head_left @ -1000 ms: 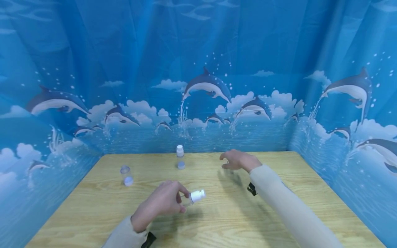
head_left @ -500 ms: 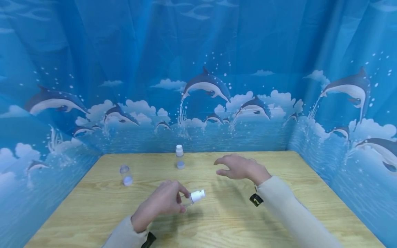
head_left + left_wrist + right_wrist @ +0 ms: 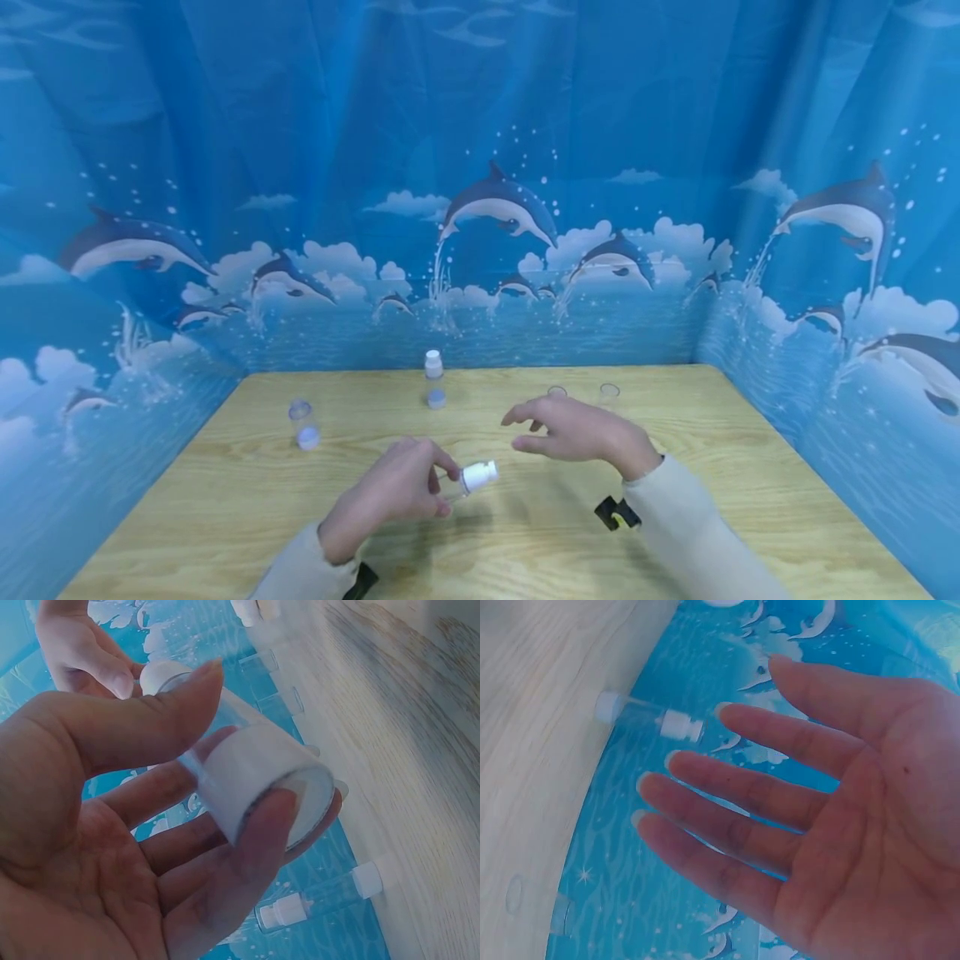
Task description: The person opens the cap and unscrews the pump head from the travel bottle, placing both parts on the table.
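My left hand point(image 3: 393, 483) holds a small clear bottle with a white pump top point(image 3: 478, 476), tilted, its top pointing right. In the left wrist view the thumb and fingers wrap around this bottle point(image 3: 247, 769), one finger across its white base. To the right, my right hand point(image 3: 585, 429) hovers above the table, fingers apart and the palm bare in the right wrist view. Just behind it, partly covered, are two clear open-rimmed pieces, one clear rim point(image 3: 557, 389) and another clear rim point(image 3: 610, 390).
A similar white-topped bottle point(image 3: 435, 379) stands upright near the back edge. At the left stands a clear bottle point(image 3: 303, 423) with an open top and a white base. Blue dolphin-print curtain point(image 3: 480, 125) surrounds the wooden table point(image 3: 225, 508).
My right hand has drawn back from the far right of the table toward me, its fingers opening out, uncovering the clear rims behind. The left hand and bottle stay nearly still.
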Demonstrator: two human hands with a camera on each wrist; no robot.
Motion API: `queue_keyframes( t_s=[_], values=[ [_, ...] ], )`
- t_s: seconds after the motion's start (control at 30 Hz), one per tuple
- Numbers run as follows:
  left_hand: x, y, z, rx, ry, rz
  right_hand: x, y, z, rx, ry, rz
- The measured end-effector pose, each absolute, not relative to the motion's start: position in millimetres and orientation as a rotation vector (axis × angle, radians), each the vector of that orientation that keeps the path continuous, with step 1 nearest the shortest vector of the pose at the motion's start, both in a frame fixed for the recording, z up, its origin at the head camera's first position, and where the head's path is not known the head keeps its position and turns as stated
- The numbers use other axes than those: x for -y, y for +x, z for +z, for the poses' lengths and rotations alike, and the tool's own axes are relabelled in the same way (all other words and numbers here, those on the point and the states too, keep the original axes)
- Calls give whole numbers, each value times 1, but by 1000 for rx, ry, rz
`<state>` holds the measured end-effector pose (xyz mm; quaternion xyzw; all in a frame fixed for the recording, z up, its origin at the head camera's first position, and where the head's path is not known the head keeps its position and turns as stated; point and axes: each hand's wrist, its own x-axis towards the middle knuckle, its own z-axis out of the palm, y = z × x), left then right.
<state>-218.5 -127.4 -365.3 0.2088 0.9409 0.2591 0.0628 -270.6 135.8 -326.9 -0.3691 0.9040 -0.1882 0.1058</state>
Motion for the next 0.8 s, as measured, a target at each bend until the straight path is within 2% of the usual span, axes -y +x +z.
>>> queue_keyframes(
  t_s=[0.8],
  values=[
    [126, -218, -366, -2844, 655, 781, -124, -256, -334, -2556, -1164, -648]
  ],
)
